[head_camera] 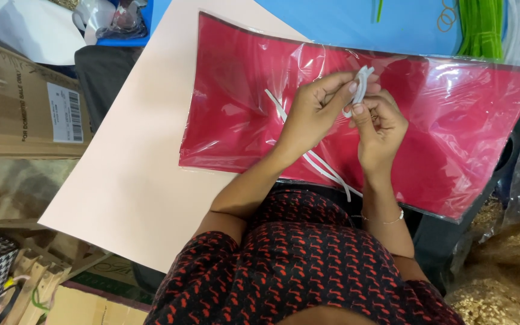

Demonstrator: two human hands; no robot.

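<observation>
Both hands meet above a red sheet point(452, 150) wrapped in clear film, which lies on a pale board point(139, 168) over the blue worktop point(332, 24). The left hand point(314, 114) has its grip clamped on a white strip point(362, 81), thumb and forefinger pinching it near the top. The right hand point(383, 123) pinches the same strip just below, fingers together. The strip's loose ends trail down across the red sheet toward the person's lap.

The strip looks thin and springy, so a slack pinch could let it flick out of the fingers. The trailing ends could snag on the film's edge. The glossy film looks slippery, so the sheet could slide on the board if pulled.
</observation>
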